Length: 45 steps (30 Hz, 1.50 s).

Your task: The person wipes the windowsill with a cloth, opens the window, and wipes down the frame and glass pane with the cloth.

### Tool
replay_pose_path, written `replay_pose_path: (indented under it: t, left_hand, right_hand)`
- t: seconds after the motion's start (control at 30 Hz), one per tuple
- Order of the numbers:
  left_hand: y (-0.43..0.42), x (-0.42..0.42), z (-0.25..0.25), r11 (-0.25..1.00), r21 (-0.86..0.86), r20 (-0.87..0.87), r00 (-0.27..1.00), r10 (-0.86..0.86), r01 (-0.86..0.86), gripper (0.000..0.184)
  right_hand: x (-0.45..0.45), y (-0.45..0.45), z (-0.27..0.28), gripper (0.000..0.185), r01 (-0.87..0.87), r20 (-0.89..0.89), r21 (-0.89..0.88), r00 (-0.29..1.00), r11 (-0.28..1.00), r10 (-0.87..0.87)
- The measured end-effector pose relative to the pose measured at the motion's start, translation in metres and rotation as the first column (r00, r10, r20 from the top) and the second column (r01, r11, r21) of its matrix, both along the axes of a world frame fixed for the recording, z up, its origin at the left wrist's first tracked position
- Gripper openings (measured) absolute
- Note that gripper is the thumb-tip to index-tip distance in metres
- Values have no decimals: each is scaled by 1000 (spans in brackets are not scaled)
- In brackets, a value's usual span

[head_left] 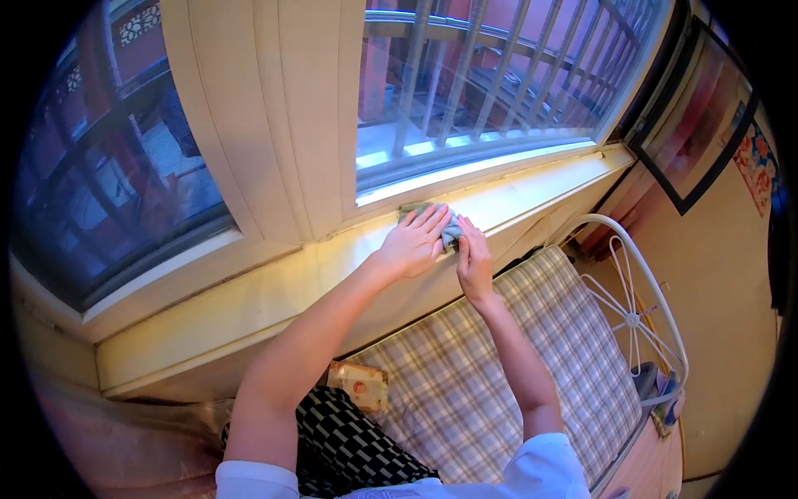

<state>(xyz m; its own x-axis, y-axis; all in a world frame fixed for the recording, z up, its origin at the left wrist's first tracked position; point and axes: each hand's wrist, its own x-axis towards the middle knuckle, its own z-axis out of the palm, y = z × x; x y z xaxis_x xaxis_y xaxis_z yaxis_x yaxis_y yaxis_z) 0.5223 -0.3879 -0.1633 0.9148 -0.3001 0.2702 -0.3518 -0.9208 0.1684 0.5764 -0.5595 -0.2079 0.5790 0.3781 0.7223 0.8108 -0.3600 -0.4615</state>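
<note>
A crumpled grey-green cloth lies on the cream windowsill, below the barred window. My left hand presses flat on the cloth from above, its fingers stretched out toward the window. At the cloth's right side, near the sill's front edge, my right hand rests against it with fingers pointing up and close together. Part of the cloth is hidden under both hands.
Below the sill is a bed with a plaid mattress and a white metal frame at the right. A patterned packet and a black checked fabric lie near my left arm. A dark-framed panel stands upper right.
</note>
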Motion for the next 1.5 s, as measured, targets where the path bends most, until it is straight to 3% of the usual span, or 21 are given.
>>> replay_pose_path:
  t: [0.23,0.33,0.4,0.8,1.27,1.5]
  left_hand:
    - [-7,53,3,997,-44,-104,993,-63,59,57]
    - [-9,62,1,996,-67,-158,985,-73,63,57]
    - [-10,63,0,996,-76,-168,984,-55,42,58]
    - [15,28,3,994,-92,-155,986,-66,53,57]
    - [52,-25,-5,991,-132,-102,995,-17,3,57]
    - [70,-54,-3,997,-71,-95,995,21,-28,57]
  right_hand:
    - [27,1,2,38,163,45,-120,986,979,-158]
    - [35,3,7,41,171,-24,-170,984,971,-177]
    - [35,3,13,41,116,-121,-167,983,979,-137]
    - [14,23,5,39,147,-30,-165,988,975,-154]
    - [-27,52,11,36,18,26,-144,1000,989,-14]
    - [-50,67,12,35,-17,67,-137,997,990,27]
